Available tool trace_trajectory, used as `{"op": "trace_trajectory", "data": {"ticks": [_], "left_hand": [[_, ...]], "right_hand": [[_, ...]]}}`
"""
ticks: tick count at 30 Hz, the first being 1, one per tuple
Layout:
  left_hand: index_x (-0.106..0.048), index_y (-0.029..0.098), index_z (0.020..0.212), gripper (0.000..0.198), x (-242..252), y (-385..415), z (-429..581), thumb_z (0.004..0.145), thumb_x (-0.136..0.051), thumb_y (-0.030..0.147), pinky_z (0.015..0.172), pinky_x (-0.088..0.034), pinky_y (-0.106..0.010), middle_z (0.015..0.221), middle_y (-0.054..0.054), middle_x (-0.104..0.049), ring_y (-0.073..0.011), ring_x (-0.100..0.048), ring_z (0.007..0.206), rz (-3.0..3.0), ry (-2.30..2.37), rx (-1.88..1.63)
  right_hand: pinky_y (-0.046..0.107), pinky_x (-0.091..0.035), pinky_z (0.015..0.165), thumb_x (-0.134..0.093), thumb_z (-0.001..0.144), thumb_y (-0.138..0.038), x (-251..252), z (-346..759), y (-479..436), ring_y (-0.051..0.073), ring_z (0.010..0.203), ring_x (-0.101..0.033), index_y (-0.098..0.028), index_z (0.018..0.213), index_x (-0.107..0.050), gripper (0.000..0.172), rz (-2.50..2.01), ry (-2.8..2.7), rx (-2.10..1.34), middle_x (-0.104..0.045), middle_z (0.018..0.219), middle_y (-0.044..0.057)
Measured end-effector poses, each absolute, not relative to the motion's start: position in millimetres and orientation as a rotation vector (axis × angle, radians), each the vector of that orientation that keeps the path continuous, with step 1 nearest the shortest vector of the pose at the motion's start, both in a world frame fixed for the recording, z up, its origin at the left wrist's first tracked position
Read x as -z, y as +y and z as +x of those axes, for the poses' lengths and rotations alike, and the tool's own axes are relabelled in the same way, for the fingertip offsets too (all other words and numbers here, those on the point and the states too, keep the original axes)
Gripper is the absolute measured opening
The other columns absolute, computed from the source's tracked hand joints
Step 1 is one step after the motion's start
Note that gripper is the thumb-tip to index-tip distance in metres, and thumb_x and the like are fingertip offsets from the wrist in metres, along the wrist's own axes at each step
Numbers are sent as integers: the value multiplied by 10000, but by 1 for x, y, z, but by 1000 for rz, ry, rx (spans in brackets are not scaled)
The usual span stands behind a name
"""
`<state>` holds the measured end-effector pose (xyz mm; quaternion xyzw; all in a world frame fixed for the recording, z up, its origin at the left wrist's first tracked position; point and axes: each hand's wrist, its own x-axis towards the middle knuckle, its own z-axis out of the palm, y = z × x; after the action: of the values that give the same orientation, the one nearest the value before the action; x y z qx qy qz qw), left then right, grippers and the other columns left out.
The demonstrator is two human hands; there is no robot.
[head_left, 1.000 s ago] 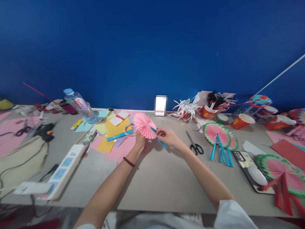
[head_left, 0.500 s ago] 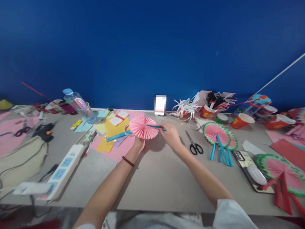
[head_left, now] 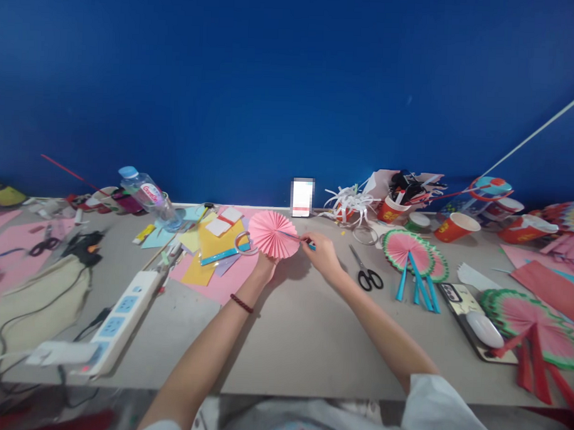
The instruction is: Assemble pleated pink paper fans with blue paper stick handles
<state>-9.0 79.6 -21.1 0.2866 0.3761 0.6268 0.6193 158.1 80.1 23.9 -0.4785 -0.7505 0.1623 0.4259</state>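
Observation:
A round pink pleated paper fan [head_left: 272, 232] is raised above the table, with my left hand [head_left: 267, 266] gripping it from below and behind; most of those fingers are hidden by the fan. My right hand [head_left: 320, 249] pinches a thin blue paper strip [head_left: 296, 235], whose far end lies across the pleats close to the fan's middle. On the table to the right of that hand lie black-handled scissors [head_left: 367, 274]. Beyond them is a green-edged pink paper fan [head_left: 408, 252] with blue strips hanging from its centre.
Coloured paper [head_left: 215, 244] lies behind my left hand. To the left are a power strip [head_left: 123, 316] and a plastic bottle [head_left: 151, 194]. On the right are paper cups [head_left: 456, 227], a phone [head_left: 458, 299] with a white mouse [head_left: 483, 328], and a fan with red strips [head_left: 535, 321].
The pink fan has shifted slightly right and is tilted a little differently. The blue strip now appears thinner, turned more edge-on. My right hand has moved slightly.

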Motion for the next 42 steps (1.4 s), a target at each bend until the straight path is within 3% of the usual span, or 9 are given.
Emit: {"op": "trace_trajectory", "data": {"ticks": [7,10,12,21,29,38,42], "left_hand": [[-660,189,934,216,9,80,-4,724,-697,225,820,-533,-383,948,-81,-703,-266,-638,973,676,1017,-1474],[-674,188,983,382,2,74,-4,615,-774,164,808,-538,-367,1001,-83,-707,-272,-638,972,873,1005,-1449],[-678,180,1015,409,0,69,-4,618,-777,191,801,-539,-367,1034,-93,-705,-271,-644,959,910,1005,-1426],[-680,178,1037,419,6,68,-5,662,-766,345,810,-522,-368,1056,-101,-702,-265,-647,962,923,1011,-1405],[-669,155,1005,403,7,68,-2,660,-775,334,786,-520,-366,1004,-99,-708,-244,-651,906,887,954,-1423],[-675,160,1021,370,9,70,-4,686,-759,291,886,-493,-392,1087,-114,-694,-260,-636,997,794,908,-1389],[-671,193,1037,363,10,71,-4,689,-749,261,911,-481,-364,1107,-81,-690,-236,-624,1042,768,759,-1385]], "right_hand": [[289,-469,725,-538,735,-130,-20,153,78,167,733,-611,-188,880,-632,182,-1163,-1849,-536,-668,804,36],[276,-479,713,-535,734,-129,-20,152,77,158,721,-624,-182,949,-641,245,-1120,-1850,-599,-686,820,38],[277,-483,718,-536,750,-144,-22,152,76,162,734,-632,-179,924,-659,217,-1096,-1878,-617,-701,835,49],[274,-494,683,-551,767,-206,-27,151,74,158,705,-637,-176,828,-685,150,-1148,-1833,-725,-724,828,51],[296,-500,685,-616,761,-281,-28,150,73,172,701,-646,-206,802,-715,131,-1175,-1753,-824,-737,802,30],[306,-527,714,-677,730,-369,-26,155,78,194,787,-669,-206,765,-737,178,-1104,-1589,-1089,-735,832,33],[301,-523,666,-634,769,-394,-30,155,77,188,738,-664,-184,834,-742,244,-1120,-1575,-1160,-737,826,39]]}}
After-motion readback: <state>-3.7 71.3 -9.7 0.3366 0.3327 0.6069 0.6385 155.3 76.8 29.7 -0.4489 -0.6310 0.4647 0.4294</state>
